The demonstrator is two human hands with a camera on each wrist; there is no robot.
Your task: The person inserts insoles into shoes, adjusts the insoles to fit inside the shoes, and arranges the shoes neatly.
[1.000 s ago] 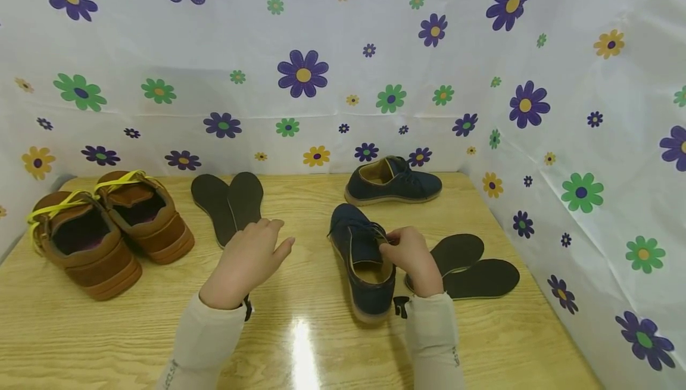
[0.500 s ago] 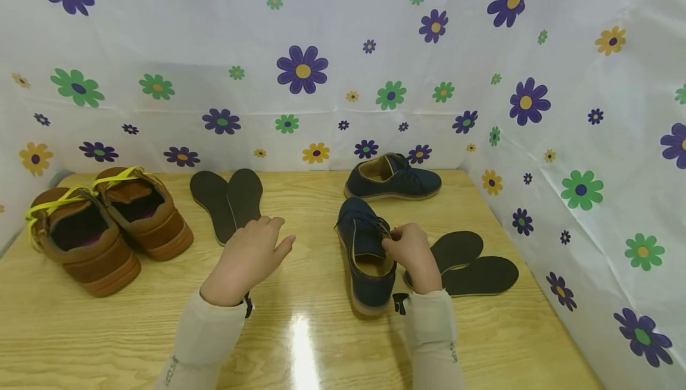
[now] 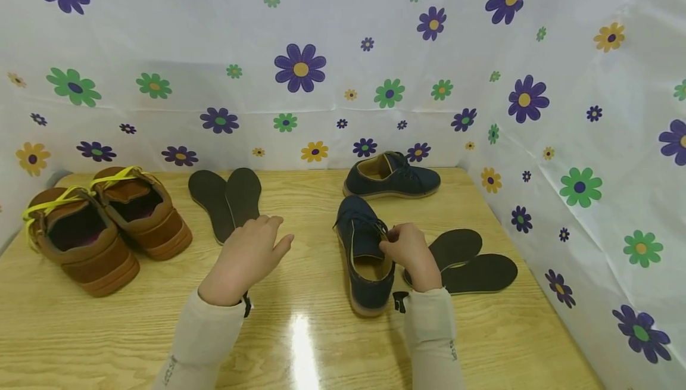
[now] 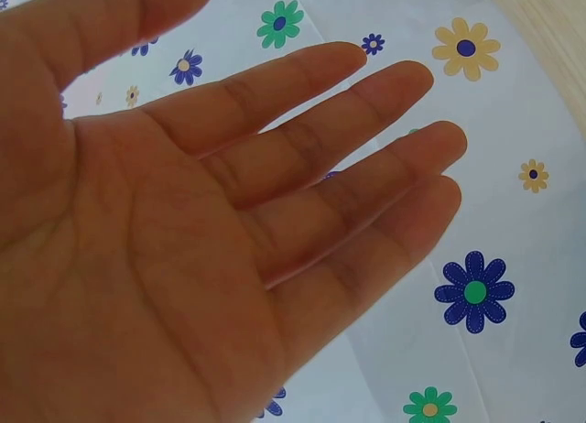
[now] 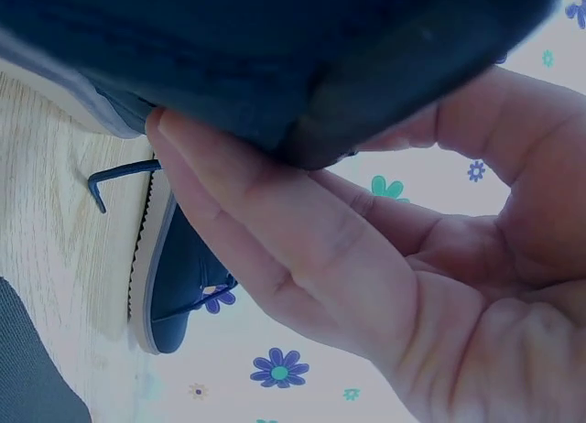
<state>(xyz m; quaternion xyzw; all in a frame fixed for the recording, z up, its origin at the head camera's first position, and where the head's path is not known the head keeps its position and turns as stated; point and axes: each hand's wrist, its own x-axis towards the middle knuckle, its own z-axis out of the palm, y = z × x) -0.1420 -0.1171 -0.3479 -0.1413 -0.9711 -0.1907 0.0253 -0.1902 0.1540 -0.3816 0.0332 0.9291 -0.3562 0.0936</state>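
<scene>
A navy lace-up shoe (image 3: 360, 236) stands on the wooden table, toe pointing away from me, its tan inside showing. My right hand (image 3: 411, 254) pinches the right edge of its opening, beside the laces. Up close in the right wrist view, the thumb and fingers (image 5: 302, 231) lie on either side of the dark shoe upper (image 5: 211, 66). My left hand (image 3: 245, 261) hovers to the left, fingers extended and thumb apart. The left wrist view shows its bare palm (image 4: 146, 249) holding nothing. Behind it lie two black insoles (image 3: 210, 195), partly covered by the hand.
The other navy shoe (image 3: 393, 178) stands at the back, toe to the right. Two more black insoles (image 3: 479, 274) lie right of my right hand. Brown shoes (image 3: 93, 241) with yellow laces stand at the left. A flowered curtain (image 3: 241, 27) borders the table (image 3: 300, 354).
The navy shoe under my right hand has turned slightly, its toe swinging to the right. The right hand keeps its pinch, and the left hand has hardly moved.
</scene>
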